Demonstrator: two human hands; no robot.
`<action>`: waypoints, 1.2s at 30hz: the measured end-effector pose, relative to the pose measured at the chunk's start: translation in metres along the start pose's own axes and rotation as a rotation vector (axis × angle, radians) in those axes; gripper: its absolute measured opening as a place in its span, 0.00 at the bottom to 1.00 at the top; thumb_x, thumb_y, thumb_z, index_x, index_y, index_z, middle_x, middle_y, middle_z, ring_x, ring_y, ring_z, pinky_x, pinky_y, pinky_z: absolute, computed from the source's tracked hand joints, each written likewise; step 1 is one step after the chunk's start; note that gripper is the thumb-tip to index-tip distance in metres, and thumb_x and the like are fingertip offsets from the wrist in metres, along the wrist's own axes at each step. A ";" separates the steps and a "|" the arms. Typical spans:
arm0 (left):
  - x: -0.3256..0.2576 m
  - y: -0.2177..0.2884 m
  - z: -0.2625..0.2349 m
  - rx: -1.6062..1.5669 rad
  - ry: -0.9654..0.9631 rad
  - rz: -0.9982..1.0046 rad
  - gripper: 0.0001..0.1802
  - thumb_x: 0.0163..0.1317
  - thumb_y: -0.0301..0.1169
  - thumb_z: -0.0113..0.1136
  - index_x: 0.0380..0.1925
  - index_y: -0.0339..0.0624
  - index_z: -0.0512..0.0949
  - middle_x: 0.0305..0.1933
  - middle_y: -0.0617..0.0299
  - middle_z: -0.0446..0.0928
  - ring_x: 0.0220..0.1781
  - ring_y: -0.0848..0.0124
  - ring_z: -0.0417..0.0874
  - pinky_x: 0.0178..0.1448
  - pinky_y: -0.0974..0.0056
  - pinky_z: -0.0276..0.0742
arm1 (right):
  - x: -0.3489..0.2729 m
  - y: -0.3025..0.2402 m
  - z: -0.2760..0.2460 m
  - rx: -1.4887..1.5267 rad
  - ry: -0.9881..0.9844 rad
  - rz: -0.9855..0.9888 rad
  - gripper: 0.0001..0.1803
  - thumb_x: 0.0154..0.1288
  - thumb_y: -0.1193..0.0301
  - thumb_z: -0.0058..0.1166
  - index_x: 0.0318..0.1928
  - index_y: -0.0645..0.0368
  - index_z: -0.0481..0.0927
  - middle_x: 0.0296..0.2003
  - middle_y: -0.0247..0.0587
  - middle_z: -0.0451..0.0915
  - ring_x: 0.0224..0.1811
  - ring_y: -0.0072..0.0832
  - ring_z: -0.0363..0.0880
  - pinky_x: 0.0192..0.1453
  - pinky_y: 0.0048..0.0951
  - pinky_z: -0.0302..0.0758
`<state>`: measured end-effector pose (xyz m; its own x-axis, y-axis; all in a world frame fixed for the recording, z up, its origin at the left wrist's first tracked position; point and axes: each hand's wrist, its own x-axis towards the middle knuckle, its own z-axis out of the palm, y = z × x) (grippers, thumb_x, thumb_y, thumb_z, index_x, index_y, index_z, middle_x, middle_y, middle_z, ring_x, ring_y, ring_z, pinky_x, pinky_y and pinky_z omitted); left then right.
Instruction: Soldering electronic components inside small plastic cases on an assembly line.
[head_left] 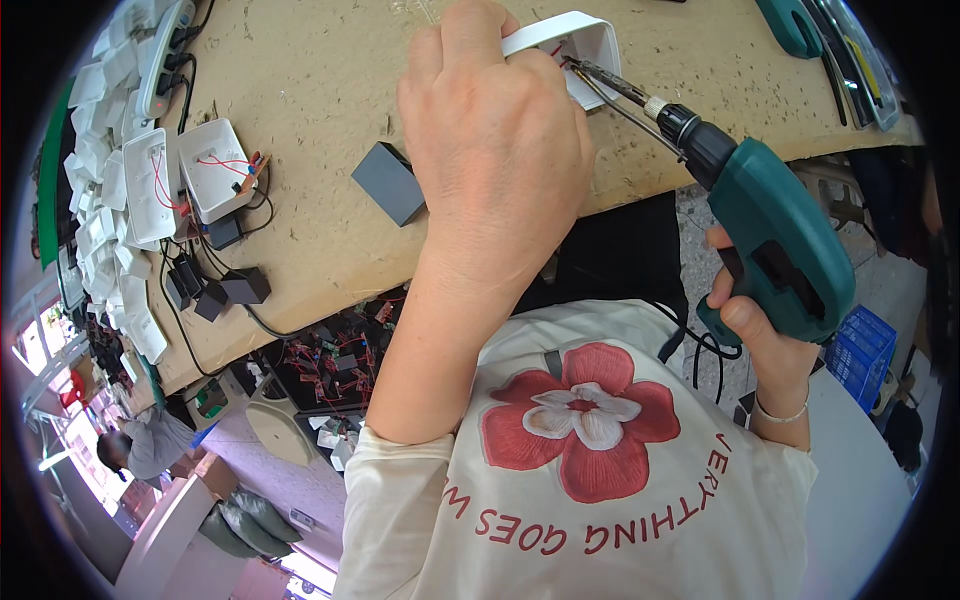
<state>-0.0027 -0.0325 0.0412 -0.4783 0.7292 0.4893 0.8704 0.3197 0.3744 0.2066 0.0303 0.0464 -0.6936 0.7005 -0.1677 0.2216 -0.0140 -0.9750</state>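
My left hand (497, 140) is closed around a small white plastic box (590, 35), tilted with its open side toward the right, near the far side of the table. My right hand (765, 335) grips a teal pistol-shaped soldering gun (775, 215) with a thin metal tube running along its front. The gun's tip reaches into the box, close to a red wire; whether it touches anything there, I cannot tell. A dark grey block (390, 184) lies beside my left wrist. The fingertips of my left hand are partly hidden behind the box.
White boxes (210, 165) with red wires, black blocks (245, 286) and cords are at left, beside piled white housings (100, 230) and a power strip (165, 60). A bin of wired boards (335, 355) sits below the table edge. A person (155, 445) is far left.
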 end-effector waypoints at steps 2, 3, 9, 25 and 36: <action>-0.001 -0.001 0.001 -0.011 0.002 0.013 0.04 0.37 0.19 0.56 0.15 0.33 0.71 0.33 0.51 0.68 0.35 0.54 0.70 0.39 0.57 0.65 | -0.001 0.000 -0.001 -0.004 -0.010 -0.006 0.32 0.50 0.66 0.64 0.53 0.67 0.68 0.44 0.50 0.75 0.28 0.23 0.74 0.32 0.21 0.72; 0.003 -0.001 0.001 -0.011 0.003 0.013 0.04 0.37 0.19 0.56 0.15 0.33 0.71 0.33 0.51 0.68 0.35 0.54 0.70 0.39 0.57 0.65 | -0.002 0.000 -0.005 -0.075 -0.043 -0.008 0.32 0.50 0.67 0.64 0.54 0.67 0.67 0.46 0.52 0.74 0.29 0.23 0.73 0.33 0.22 0.72; 0.000 0.001 0.001 0.001 0.005 0.013 0.04 0.37 0.19 0.56 0.16 0.33 0.71 0.34 0.50 0.68 0.35 0.54 0.70 0.39 0.56 0.65 | -0.005 0.007 -0.007 -0.165 -0.047 -0.144 0.21 0.46 0.79 0.66 0.42 0.69 0.75 0.32 0.41 0.78 0.25 0.21 0.74 0.28 0.19 0.72; 0.000 -0.002 0.002 0.014 -0.038 -0.013 0.05 0.37 0.20 0.57 0.17 0.33 0.72 0.34 0.49 0.68 0.36 0.52 0.70 0.40 0.56 0.65 | -0.003 -0.007 -0.003 -0.546 -0.086 -0.354 0.37 0.48 0.70 0.67 0.56 0.71 0.65 0.44 0.45 0.76 0.30 0.20 0.76 0.33 0.18 0.74; -0.001 0.000 0.000 -0.003 -0.022 -0.011 0.05 0.38 0.21 0.58 0.17 0.32 0.72 0.35 0.49 0.68 0.38 0.53 0.69 0.42 0.55 0.65 | -0.008 -0.006 -0.004 -0.497 -0.052 -0.313 0.34 0.45 0.72 0.67 0.53 0.72 0.68 0.41 0.51 0.77 0.42 0.34 0.79 0.45 0.26 0.74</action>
<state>-0.0022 -0.0330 0.0405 -0.4853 0.7390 0.4673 0.8647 0.3264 0.3819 0.2135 0.0279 0.0544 -0.8078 0.5812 0.0984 0.2868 0.5333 -0.7959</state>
